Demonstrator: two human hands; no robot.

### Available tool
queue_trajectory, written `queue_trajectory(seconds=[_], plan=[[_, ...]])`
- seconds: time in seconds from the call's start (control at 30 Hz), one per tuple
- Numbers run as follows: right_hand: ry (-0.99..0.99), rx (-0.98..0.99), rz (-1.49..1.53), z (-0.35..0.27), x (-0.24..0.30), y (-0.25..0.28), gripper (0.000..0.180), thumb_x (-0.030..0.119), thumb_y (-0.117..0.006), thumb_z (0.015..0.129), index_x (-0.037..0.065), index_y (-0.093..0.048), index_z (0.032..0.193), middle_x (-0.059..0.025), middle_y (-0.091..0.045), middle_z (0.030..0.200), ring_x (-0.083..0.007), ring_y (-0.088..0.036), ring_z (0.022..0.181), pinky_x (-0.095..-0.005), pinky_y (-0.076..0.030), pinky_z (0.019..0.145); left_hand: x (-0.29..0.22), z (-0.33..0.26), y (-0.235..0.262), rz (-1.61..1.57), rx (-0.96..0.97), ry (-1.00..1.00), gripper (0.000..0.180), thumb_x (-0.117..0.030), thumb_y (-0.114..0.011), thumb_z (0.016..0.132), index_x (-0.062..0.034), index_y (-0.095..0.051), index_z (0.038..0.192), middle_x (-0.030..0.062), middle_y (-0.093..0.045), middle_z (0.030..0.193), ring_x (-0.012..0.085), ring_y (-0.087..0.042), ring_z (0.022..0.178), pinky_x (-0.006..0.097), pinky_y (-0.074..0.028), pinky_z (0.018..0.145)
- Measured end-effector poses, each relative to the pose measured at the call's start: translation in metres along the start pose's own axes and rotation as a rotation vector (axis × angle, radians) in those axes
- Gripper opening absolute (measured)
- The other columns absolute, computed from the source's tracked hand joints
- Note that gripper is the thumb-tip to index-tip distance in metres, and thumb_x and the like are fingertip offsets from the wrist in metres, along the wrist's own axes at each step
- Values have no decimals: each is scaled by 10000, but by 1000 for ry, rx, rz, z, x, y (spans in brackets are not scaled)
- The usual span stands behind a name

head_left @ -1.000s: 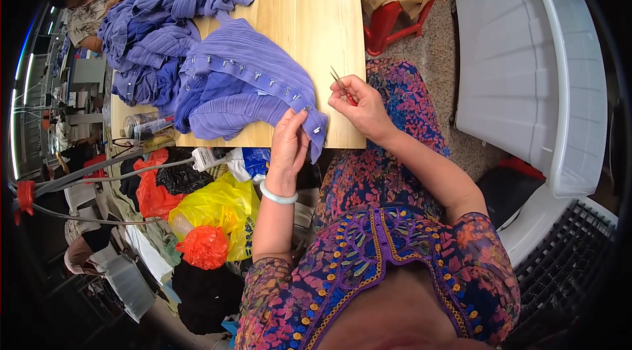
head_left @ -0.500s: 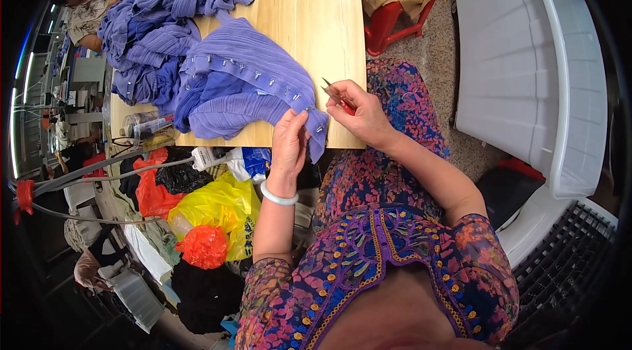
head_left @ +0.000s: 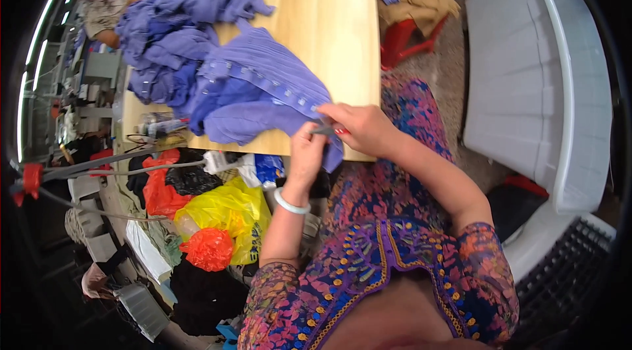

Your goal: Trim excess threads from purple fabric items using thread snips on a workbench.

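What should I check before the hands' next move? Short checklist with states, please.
1. Left hand on the purple garment: ok, at its near corner.
2. Right hand holding the red-handled tool: ok.
3. Blades clear of the left hand: cannot tell; they overlap in this view.
4. Garment fully supported by the table: not ok, the near corner hangs past the edge.
5. Small pale fasteners along the band all closed: cannot tell, too blurred.
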State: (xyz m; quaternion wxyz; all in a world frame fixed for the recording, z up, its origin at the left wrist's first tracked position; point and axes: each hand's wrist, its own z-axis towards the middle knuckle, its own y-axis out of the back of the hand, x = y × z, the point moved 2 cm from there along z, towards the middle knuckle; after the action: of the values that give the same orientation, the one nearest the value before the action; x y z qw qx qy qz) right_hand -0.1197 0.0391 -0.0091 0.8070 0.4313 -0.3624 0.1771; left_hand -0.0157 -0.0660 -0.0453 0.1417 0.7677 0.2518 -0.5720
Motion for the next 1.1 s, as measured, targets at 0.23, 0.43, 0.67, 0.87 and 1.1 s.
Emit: queue_trajectory(seconds=[0.23,0.43,0.67,0.87,1.1], plan=[[-29,-11,-88,-9,9,3,332,41,-585,688,73,-511,1009,-104,-587,855,-278,-592,738,-358,-482,604,4,-4,-8,115,17,-131,88,2,-490,776,-19,-573,798,-40,-529,685,32,-449,653,191,-384,578],[-333,-49,195,-11,-6,-4,245,28,-581,711,16,-516,947,-106,-584,760,-180,-589,701,-269,-462,626,-1,-10,-10,704,-86,-486,97,-74,-546,757,19,-521,748,157,-502,643,261,-522,575,338,-398,527],[-591,46,696,-6,-34,-12,245,21,-633,696,1,-518,912,28,-514,740,-43,-484,673,-187,-411,617,-7,-4,-2,572,-8,-236,119,-50,-478,802,10,-501,701,109,-525,570,155,-524,500,286,-406,485],[-596,30,862,3,-28,-14,273,16,-592,735,-37,-494,986,-28,-560,774,-73,-532,717,-202,-429,667,8,4,3,247,-27,-184,142,-73,-583,779,-20,-460,732,-36,-422,543,25,-375,505,200,-324,442],[-625,-12,887,-9,-34,-20,267,17,-593,735,-46,-494,975,-28,-557,768,-66,-521,699,-199,-427,642,5,-3,-7,446,-133,-272,159,-93,-646,751,-18,-505,748,-29,-442,587,36,-385,517,195,-323,461]])
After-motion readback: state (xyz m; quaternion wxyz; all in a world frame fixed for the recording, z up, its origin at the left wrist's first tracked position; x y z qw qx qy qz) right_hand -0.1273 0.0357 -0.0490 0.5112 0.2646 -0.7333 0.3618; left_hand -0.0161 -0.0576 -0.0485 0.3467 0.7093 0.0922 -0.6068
